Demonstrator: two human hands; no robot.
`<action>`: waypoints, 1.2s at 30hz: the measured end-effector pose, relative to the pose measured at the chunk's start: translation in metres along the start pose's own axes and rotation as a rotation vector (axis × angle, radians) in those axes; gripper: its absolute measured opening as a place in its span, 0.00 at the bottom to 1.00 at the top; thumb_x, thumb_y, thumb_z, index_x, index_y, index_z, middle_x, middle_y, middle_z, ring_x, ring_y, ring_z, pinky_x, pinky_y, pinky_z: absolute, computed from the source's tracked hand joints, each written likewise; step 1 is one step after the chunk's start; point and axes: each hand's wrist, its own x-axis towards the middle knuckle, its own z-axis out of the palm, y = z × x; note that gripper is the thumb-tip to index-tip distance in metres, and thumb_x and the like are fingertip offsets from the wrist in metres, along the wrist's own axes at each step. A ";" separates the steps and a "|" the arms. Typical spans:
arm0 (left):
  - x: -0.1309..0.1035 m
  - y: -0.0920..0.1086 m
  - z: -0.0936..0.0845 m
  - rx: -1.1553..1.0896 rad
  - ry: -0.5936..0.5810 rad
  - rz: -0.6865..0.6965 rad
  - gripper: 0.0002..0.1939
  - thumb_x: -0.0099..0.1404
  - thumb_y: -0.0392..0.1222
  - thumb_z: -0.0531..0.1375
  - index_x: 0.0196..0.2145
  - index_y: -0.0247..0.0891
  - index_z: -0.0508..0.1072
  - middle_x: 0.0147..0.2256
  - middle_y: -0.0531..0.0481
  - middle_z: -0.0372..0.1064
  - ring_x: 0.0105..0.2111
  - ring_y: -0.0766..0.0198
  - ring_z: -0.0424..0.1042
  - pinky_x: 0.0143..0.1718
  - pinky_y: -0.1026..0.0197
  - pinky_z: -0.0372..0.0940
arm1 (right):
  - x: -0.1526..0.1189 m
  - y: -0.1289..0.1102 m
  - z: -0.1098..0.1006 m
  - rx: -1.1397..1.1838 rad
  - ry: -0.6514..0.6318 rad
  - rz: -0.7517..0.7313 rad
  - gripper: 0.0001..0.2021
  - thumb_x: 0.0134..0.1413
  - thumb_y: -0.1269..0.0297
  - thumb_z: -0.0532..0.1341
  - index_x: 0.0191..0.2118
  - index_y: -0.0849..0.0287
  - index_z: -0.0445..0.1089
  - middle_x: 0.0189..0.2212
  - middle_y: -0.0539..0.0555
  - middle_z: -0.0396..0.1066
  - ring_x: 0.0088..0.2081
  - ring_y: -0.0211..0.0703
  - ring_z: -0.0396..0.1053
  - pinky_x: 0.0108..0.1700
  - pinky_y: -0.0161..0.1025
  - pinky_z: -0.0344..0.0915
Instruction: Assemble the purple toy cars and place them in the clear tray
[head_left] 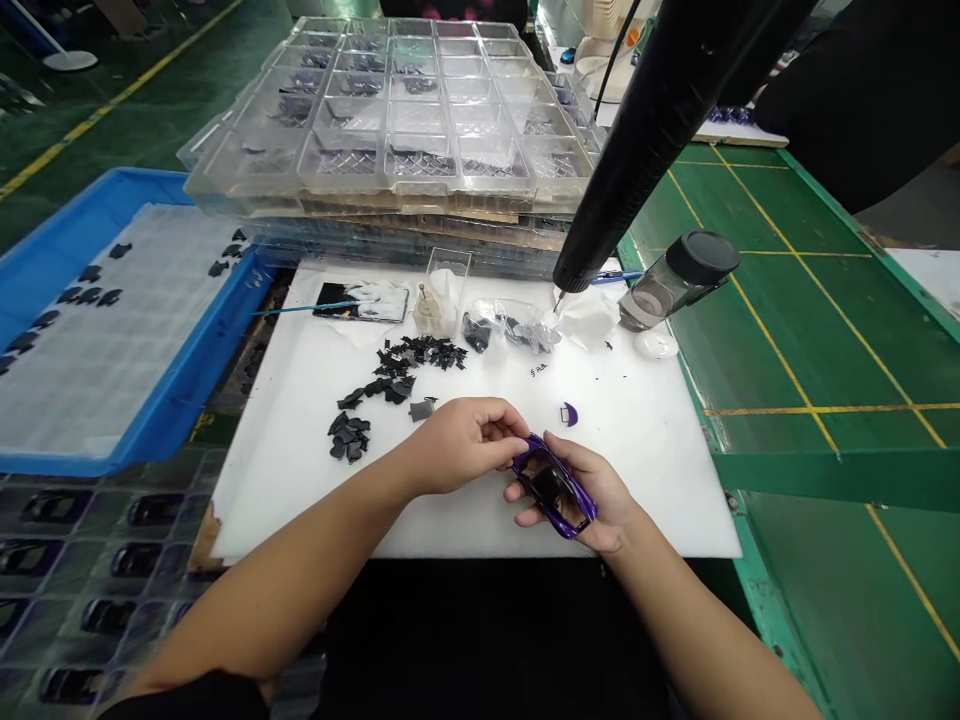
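Observation:
A purple toy car body with a dark opening in its middle lies in my right hand, whose fingers wrap its underside and edge. My left hand pinches at the far end of the same body, thumb and forefinger closed there; any small part between them is hidden. Beyond the hands, a small purple piece rests on the white foam mat. Left of it are a grey flat part, a pile of black plastic parts and more small black pieces.
A black electric screwdriver hangs over the mat's back right, near a dark-capped bottle. Clear compartment trays are stacked behind. At left stands a blue tray with black parts, above more car bodies. A small bottle stands mid-back.

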 end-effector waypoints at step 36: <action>-0.084 0.026 -0.071 -0.082 0.820 0.052 0.16 0.58 0.51 0.71 0.32 0.34 0.76 0.24 0.50 0.63 0.21 0.68 0.57 0.20 0.68 0.53 | -0.007 0.001 0.010 -0.091 0.091 -0.024 0.20 0.63 0.58 0.58 0.55 0.65 0.68 0.52 0.65 0.70 0.37 0.49 0.74 0.30 0.41 0.74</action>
